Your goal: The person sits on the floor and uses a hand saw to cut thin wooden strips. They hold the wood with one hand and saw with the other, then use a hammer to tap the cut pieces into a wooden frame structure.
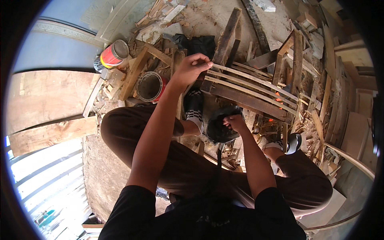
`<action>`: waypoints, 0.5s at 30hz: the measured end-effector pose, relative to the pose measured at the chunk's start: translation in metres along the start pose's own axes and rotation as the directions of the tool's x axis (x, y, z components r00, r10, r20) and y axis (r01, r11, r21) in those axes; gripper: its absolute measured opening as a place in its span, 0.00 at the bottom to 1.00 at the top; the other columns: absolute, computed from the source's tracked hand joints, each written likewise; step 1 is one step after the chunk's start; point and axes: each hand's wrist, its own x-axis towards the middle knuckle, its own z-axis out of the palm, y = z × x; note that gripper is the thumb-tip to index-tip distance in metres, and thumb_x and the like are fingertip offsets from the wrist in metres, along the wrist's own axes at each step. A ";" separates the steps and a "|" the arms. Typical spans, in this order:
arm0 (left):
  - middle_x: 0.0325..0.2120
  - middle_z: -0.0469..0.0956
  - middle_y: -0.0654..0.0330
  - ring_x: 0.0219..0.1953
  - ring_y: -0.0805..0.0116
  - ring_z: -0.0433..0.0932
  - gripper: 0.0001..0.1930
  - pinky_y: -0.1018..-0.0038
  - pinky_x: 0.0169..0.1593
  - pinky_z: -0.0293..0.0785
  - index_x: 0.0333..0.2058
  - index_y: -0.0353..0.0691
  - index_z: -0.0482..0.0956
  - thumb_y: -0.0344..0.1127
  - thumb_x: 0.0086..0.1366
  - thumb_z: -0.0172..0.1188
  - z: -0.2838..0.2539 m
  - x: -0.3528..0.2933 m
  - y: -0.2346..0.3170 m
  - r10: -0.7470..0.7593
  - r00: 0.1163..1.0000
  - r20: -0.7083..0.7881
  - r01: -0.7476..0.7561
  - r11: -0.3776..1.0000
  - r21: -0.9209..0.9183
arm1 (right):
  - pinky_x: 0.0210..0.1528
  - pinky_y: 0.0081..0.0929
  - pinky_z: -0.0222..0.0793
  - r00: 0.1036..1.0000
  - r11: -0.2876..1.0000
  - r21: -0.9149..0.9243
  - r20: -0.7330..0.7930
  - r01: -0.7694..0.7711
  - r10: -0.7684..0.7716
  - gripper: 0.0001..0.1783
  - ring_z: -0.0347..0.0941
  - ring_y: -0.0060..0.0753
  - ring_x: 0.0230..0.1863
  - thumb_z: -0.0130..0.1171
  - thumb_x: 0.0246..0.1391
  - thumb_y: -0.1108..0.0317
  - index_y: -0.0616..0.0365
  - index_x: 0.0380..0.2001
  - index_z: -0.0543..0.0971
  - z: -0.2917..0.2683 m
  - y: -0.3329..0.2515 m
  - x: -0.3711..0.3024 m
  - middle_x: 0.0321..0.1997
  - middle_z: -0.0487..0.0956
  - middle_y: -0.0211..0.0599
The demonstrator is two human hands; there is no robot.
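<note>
Your left hand (191, 67) pinches the near-left end of a thin wooden strip (248, 80). Its long axis runs away from that grip toward the right, over the dark wooden frame (244, 100). Your right hand (236, 122) sits nearer, closed on a black round tool (218, 128) just below the frame.

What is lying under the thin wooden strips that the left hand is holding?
Under the thin strips held by the left hand lie darker planks of a frame. Below them are wood scraps; the ground there is mostly covered.
</note>
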 end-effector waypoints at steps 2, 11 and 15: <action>0.26 0.76 0.71 0.31 0.83 0.70 0.08 0.79 0.34 0.67 0.38 0.39 0.84 0.36 0.67 0.70 -0.001 0.005 0.001 0.014 1.000 0.008 -0.014 1.000 0.003 | 0.32 0.28 0.80 1.000 1.000 0.004 -0.024 0.003 -0.002 0.15 0.83 0.26 0.32 0.64 0.67 0.60 0.64 0.39 0.87 -0.003 -0.003 0.006 0.33 0.88 0.37; 0.23 0.70 0.74 0.29 0.83 0.64 0.09 0.78 0.34 0.62 0.38 0.39 0.85 0.38 0.67 0.71 -0.002 0.008 -0.004 0.032 0.999 -0.018 -0.031 0.999 0.025 | 0.31 0.30 0.82 1.000 0.990 0.140 -0.004 -0.007 0.008 0.13 0.82 0.30 0.30 0.69 0.63 0.65 0.67 0.38 0.86 0.000 -0.009 0.003 0.31 0.85 0.41; 0.23 0.68 0.75 0.29 0.83 0.62 0.09 0.78 0.33 0.60 0.38 0.40 0.85 0.38 0.67 0.71 -0.005 0.010 -0.007 0.030 0.999 -0.015 -0.029 0.998 0.063 | 0.31 0.31 0.83 1.000 0.979 0.201 0.004 -0.020 0.019 0.13 0.81 0.30 0.29 0.70 0.61 0.66 0.68 0.38 0.85 0.000 -0.013 0.001 0.30 0.84 0.41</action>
